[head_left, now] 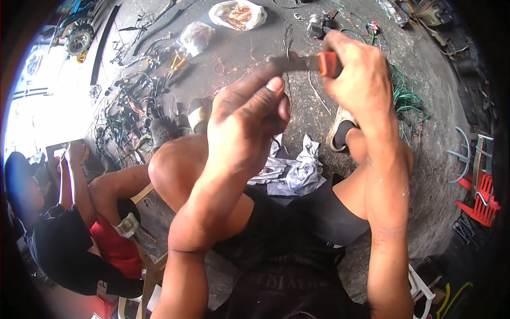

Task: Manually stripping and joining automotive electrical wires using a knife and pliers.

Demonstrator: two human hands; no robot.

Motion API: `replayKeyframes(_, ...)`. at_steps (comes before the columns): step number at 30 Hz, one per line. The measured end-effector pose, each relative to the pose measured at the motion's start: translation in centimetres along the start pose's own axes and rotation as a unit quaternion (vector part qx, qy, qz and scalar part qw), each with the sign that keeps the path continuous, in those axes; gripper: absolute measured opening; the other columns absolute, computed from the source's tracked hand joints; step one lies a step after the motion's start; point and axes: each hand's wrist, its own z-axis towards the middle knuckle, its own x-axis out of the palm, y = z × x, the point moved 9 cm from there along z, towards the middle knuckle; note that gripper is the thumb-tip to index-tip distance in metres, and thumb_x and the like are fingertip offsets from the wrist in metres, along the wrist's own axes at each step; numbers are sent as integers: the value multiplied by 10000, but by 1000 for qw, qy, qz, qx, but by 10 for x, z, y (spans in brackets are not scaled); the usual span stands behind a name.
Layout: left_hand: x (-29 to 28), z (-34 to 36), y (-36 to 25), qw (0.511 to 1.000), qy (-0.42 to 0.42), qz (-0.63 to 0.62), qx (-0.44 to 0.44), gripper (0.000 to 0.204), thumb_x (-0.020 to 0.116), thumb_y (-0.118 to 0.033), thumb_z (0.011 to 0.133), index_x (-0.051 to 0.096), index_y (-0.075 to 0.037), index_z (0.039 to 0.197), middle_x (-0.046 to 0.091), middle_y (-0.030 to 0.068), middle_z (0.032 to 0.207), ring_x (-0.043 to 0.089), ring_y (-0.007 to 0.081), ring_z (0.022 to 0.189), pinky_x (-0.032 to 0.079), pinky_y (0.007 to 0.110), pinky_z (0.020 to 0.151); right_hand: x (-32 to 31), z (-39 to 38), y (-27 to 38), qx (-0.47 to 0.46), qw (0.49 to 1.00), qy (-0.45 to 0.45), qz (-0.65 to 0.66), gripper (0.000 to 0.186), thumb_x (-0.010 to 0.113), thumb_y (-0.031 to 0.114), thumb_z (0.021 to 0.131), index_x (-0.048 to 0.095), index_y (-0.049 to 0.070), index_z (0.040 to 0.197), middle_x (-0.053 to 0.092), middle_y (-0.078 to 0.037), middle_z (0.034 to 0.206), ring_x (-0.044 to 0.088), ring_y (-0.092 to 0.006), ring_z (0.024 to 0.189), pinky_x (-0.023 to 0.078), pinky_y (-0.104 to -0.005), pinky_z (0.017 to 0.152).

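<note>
The right grip (364, 80) is clenched round the red handle of a knife (330, 64), raised over the floor (441, 138) in front of the person, the blurred blade pointing left toward the other hand. The left grip (239, 114) has its fingers curled and its thumb bent in, the forefinger close to the blade's end; whether it grasps anything I cannot tell. A thin dark wire (288, 38) shows just above the blade, in line with it, though whether the two touch is unclear. Below the hands, between the person's legs, lies a crumpled grey-white cloth (300, 173). Beyond them on the floor sit a white bag (237, 15) with copper-coloured strands inside and, to its lower left, a clear bag (196, 37). A heap of dark wires (125, 114) spreads at the left, and a tangle of green wire (408, 98) lies to the right of the right wrist. A co-worker (58, 250) in dark clothes sits at the far left, both arms raised.
</note>
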Motion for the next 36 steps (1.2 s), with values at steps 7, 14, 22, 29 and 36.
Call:
replayKeyframes(7, -1, -4, 4, 990, 21, -130, -42, 405, 552, -92, 928, 490, 65, 1296, 530, 19, 697, 470, 70, 600, 363, 198, 545, -49, 7, -72, 172, 978, -110, -34, 216, 686, 221, 772, 670, 86, 940, 686, -169, 798, 679, -342, 759, 531, -391, 678)
replayKeyframes(14, -4, 3, 2, 998, -24, -51, -12, 432, 531, -63, 923, 446, 74, 1323, 610, 67, 805, 489, 84, 604, 388, 193, 546, -3, -10, 20, -84, 990, 20, 115, 151, 679, 47, 702, 592, 28, 824, 602, -119, 677, 610, -287, 606, 471, -352, 562)
replayKeyframes(22, -4, 6, -1, 997, -23, 55, 48, 362, 553, -93, 917, 541, 52, 1249, 602, 51, 785, 435, 60, 565, 355, 187, 521, 3, -5, 16, -19, 991, 71, 111, 228, 664, 91, 651, 633, 58, 875, 649, -178, 756, 653, -362, 736, 523, -429, 647)
replayKeyframes(29, -8, 7, 4, 993, -37, 110, 25, 218, 565, -156, 913, 620, 23, 1023, 571, 39, 716, 428, 69, 564, 356, 209, 531, 3, -9, 15, -14, 994, 55, 95, 215, 637, 9, 634, 575, 27, 838, 621, -161, 735, 620, -370, 722, 482, -419, 625)
replayKeyframes(36, -1, 3, 8, 998, -55, -28, -7, 166, 541, -131, 911, 584, 28, 889, 598, 80, 728, 451, 89, 567, 391, 249, 533, 2, -11, 19, -30, 995, 57, 82, 213, 645, 33, 652, 591, 30, 858, 627, -178, 770, 618, -386, 734, 486, -431, 625)
